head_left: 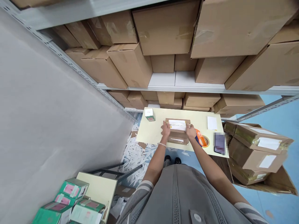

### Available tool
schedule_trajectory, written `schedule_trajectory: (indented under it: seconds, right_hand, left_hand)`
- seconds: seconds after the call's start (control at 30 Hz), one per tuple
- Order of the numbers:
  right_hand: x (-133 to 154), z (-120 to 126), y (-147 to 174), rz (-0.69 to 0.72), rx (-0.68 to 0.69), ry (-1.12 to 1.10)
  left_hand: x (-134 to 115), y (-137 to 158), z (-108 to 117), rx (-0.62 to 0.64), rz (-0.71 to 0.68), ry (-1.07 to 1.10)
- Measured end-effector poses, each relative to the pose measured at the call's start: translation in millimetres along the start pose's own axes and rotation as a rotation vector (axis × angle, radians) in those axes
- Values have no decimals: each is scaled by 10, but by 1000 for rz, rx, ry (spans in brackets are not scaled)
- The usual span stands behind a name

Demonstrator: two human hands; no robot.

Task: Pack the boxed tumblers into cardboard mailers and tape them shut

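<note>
A small brown cardboard box (177,131) lies on the cream tabletop in front of me, with a creased white label (177,125) across its top. My left hand (165,129) is closed at the box's left end. At the right end my right hand (191,131) is closed too, close to the label's edge. Whether the fingertips also pinch the label is too small to tell. A second taped carton (177,140) with a white strip sits on the near side of the box. Just right of my right hand is an orange tape dispenser (200,137) with a tape roll.
The cream table (149,133) also bears a small green-and-white box (149,114), white paper (212,123) and a phone-like dark device (220,143). Labelled cartons (254,159) are stacked at right. Shelves (163,89) of cartons rise ahead. Paper strips (134,155) litter the floor; green boxes (70,189) stand lower left.
</note>
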State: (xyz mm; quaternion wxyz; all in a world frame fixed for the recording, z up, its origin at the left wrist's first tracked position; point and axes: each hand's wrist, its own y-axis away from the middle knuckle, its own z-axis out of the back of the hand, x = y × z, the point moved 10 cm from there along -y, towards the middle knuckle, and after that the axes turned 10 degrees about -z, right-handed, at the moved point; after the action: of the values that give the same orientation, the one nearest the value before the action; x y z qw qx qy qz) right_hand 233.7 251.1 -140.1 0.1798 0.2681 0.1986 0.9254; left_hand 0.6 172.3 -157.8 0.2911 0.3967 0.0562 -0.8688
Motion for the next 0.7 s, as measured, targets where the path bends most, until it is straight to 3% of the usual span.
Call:
schedule_trajectory:
  seconds: [0.1,0.33,0.7]
  right_hand:
    - [-61,-7,53,-76,-26,21]
    - [-121,-52,103,-114,-39,42]
    - [-147,-36,76,-10,-45,90]
  left_hand:
    - [108,75,-64,20,107,16]
    - [114,175,-50,-37,75,-22]
    - [111,214,-61,23,79,97]
